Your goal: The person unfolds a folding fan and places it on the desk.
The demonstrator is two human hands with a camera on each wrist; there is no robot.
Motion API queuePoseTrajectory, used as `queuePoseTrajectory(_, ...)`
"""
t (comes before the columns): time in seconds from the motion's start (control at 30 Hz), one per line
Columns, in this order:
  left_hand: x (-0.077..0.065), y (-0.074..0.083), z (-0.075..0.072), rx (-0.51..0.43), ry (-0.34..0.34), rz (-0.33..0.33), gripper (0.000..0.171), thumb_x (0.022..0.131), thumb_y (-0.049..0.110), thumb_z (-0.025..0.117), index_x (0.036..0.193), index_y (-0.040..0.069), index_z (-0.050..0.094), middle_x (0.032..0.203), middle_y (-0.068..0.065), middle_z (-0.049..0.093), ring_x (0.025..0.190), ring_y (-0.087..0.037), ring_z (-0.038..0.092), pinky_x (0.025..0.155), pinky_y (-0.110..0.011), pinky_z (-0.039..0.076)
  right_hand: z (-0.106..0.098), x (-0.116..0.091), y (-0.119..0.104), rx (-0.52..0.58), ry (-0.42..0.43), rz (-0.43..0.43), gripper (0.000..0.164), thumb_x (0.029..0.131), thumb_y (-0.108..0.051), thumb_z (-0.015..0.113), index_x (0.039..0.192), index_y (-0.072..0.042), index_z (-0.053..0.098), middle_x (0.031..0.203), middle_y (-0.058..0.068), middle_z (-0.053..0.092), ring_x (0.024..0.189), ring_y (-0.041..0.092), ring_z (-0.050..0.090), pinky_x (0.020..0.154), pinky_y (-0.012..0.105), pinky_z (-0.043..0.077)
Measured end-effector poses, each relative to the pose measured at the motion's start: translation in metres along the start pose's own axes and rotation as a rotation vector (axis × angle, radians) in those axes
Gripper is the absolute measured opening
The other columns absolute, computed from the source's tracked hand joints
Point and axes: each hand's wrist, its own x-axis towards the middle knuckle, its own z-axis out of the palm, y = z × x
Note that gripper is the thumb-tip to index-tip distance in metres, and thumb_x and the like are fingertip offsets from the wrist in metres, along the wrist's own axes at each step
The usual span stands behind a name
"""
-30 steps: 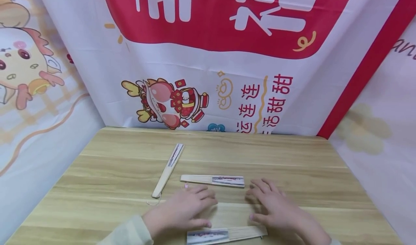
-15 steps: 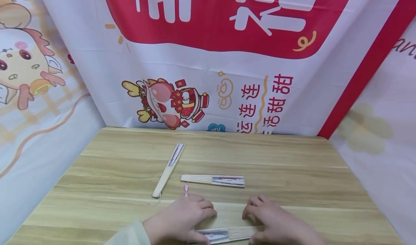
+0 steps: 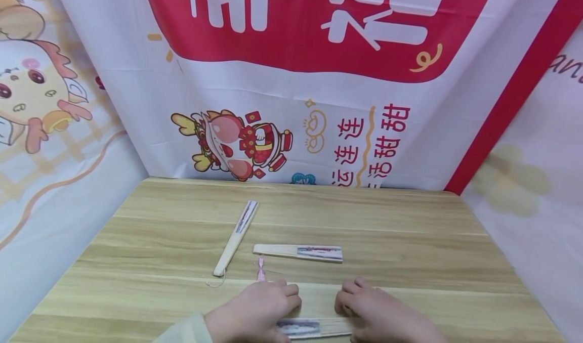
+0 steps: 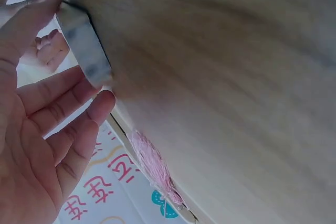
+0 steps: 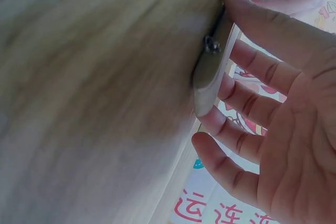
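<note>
A folded fan (image 3: 314, 327) with pale wooden ribs and a printed picture lies crosswise near the table's front edge in the head view. My left hand (image 3: 257, 307) holds its printed end; in the left wrist view the thumb is on one side of that fan end (image 4: 86, 45) and the fingers are on the other. At the wooden end, my right hand (image 3: 382, 310) pinches the fan the same way. A small metal pivot (image 5: 211, 44) shows there in the right wrist view. Part of each fan end is hidden behind the hands in the head view.
Farther back, a second folded fan (image 3: 296, 252) lies crosswise, with a pink tassel (image 3: 261, 268) by its narrow end. A third folded fan (image 3: 236, 238) slants to its left, a thin string loop at its base. A printed cloth (image 3: 282, 90) hangs behind the wooden table (image 3: 432, 231).
Both hands have come down toward the nearest fan, thumbs moving to its near side, and now grip its two ends. More of the pink tassel shows. The two farther fans stay put.
</note>
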Motion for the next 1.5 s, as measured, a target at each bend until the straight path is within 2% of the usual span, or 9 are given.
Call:
queuePoseTrajectory(0.23, -0.001, 0.001, 0.001, 0.020, 0.057, 0.000, 0.023, 0.070, 0.036, 0.078, 0.082, 0.026, 0.061, 0.076, 0.018, 0.045, 0.064, 0.002, 0.038, 0.053, -0.014, 0.032, 0.004, 0.002, -0.002, 0.012, 0.046, -0.027, 0.013, 0.089, -0.018, 0.069, 0.092, -0.029, 0.062, 0.086, -0.016, 0.047, 0.081, 0.000, 0.042, 0.069, 0.019, 0.045)
queuePoseTrajectory(0.4, 0.000, 0.002, 0.001, -0.013, 0.084, -0.019, 0.020, 0.069, 0.032, 0.076, 0.078, 0.025, 0.060, 0.072, 0.018, 0.043, 0.061, 0.001, 0.035, 0.052, -0.015, 0.028, 0.008, 0.001, -0.003, -0.015, 0.132, -0.051, 0.013, 0.089, -0.016, 0.067, 0.087, -0.026, 0.060, 0.082, -0.016, 0.047, 0.075, -0.001, 0.042, 0.067, 0.018, 0.045)
queuePoseTrajectory(0.5, 0.000, 0.003, 0.001, -0.066, 0.068, -0.047, 0.020, 0.069, 0.031, 0.075, 0.078, 0.024, 0.059, 0.071, 0.018, 0.041, 0.060, 0.001, 0.034, 0.051, -0.014, 0.027, 0.007, 0.000, -0.002, 0.014, 0.132, -0.054, 0.016, 0.086, -0.012, 0.069, 0.088, -0.025, 0.058, 0.081, -0.016, 0.047, 0.073, -0.002, 0.043, 0.065, 0.017, 0.045)
queuePoseTrajectory(0.7, 0.000, -0.001, -0.002, -0.222, 0.002, -0.178, 0.023, 0.073, 0.031, 0.075, 0.090, 0.023, 0.063, 0.074, 0.019, 0.049, 0.065, 0.002, 0.041, 0.056, -0.013, 0.036, 0.004, 0.000, 0.001, 0.166, 0.090, -0.029, 0.017, 0.094, -0.011, 0.060, 0.100, -0.026, 0.057, 0.087, -0.015, 0.054, 0.078, -0.002, 0.051, 0.065, 0.018, 0.048)
queuePoseTrajectory(0.83, 0.000, -0.007, -0.005, -0.323, 0.004, -0.289, 0.030, 0.080, 0.031, 0.075, 0.108, 0.021, 0.067, 0.092, 0.015, 0.063, 0.079, 0.001, 0.053, 0.072, -0.019, 0.050, 0.001, -0.004, 0.003, 0.198, 0.104, 0.002, 0.015, 0.102, -0.018, 0.050, 0.114, -0.027, 0.053, 0.100, -0.013, 0.058, 0.092, 0.000, 0.054, 0.080, 0.026, 0.055)
queuePoseTrajectory(1.0, 0.001, -0.016, -0.012, -0.360, 0.089, -0.383, 0.039, 0.086, 0.035, 0.073, 0.122, 0.021, 0.065, 0.113, 0.009, 0.066, 0.102, -0.008, 0.058, 0.087, -0.033, 0.053, -0.002, -0.009, 0.003, 0.142, 0.202, -0.015, 0.024, 0.105, -0.027, 0.047, 0.129, -0.022, 0.044, 0.118, -0.007, 0.059, 0.109, 0.007, 0.058, 0.094, 0.039, 0.056)
queuePoseTrajectory(1.17, 0.001, -0.026, -0.022, -0.426, 0.197, -0.457, 0.047, 0.085, 0.031, 0.077, 0.127, 0.015, 0.063, 0.118, 0.001, 0.068, 0.111, -0.019, 0.061, 0.094, -0.045, 0.053, -0.007, -0.008, 0.006, 0.161, 0.265, 0.009, 0.027, 0.104, -0.028, 0.051, 0.130, -0.026, 0.042, 0.115, -0.005, 0.060, 0.103, 0.010, 0.060, 0.088, 0.039, 0.057)
queuePoseTrajectory(1.3, -0.001, -0.032, -0.028, -0.568, 0.250, -0.541, 0.056, 0.086, 0.026, 0.077, 0.136, 0.011, 0.057, 0.127, -0.008, 0.065, 0.103, -0.024, 0.064, 0.089, -0.043, 0.056, -0.010, -0.005, 0.011, 0.232, 0.293, -0.006, 0.024, 0.104, -0.026, 0.050, 0.126, -0.024, 0.043, 0.114, -0.003, 0.060, 0.100, 0.010, 0.059, 0.085, 0.034, 0.055)
queuePoseTrajectory(1.5, 0.005, -0.045, -0.025, -0.945, 0.390, -0.693, 0.059, 0.088, 0.016, 0.074, 0.141, 0.004, 0.051, 0.122, -0.012, 0.064, 0.096, -0.022, 0.064, 0.074, -0.025, 0.057, -0.010, 0.003, 0.019, 0.423, 0.354, -0.044, 0.023, 0.103, -0.011, 0.049, 0.125, -0.013, 0.042, 0.104, 0.005, 0.057, 0.092, 0.007, 0.054, 0.077, 0.024, 0.048)
